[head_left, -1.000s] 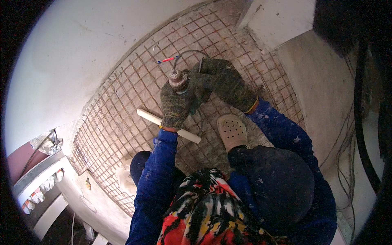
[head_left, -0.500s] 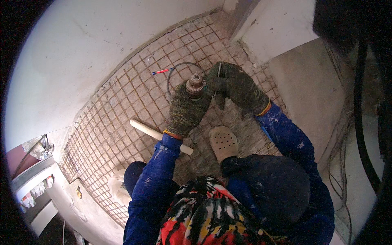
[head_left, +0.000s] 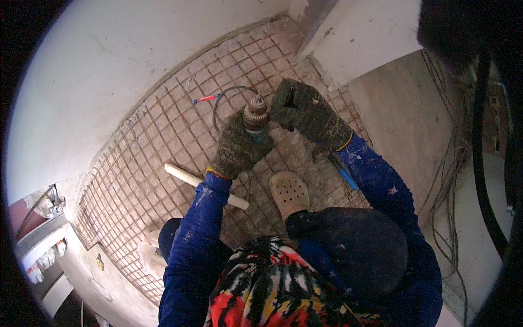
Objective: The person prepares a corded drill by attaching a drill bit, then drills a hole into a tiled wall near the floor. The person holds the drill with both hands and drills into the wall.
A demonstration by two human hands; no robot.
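Note:
My left hand (head_left: 238, 144), in a dark knitted work glove, is wrapped round the body of a drill (head_left: 256, 114). Its ridged metal chuck points up and away from me, and a bit of teal casing shows beneath it. Just to the right is my gloved right hand (head_left: 305, 111), fingers curled together beside the chuck, not touching it. Whatever those fingers hold is hidden. From the drill, a dark cable (head_left: 217, 106) loops over the mesh on its left.
Rusty steel mesh (head_left: 163, 131) covers the rough floor. A white tube (head_left: 185, 174) lies under my left forearm, a red-and-blue marker-like stick (head_left: 207, 99) farther off. A blue-handled tool (head_left: 348, 179) is by my right forearm. Loose cables (head_left: 444, 207) hang at right.
My right hand has turned and drawn slightly away from the chuck; the thin pale rod that stuck out of its fingers no longer shows. The drill stays in my left hand.

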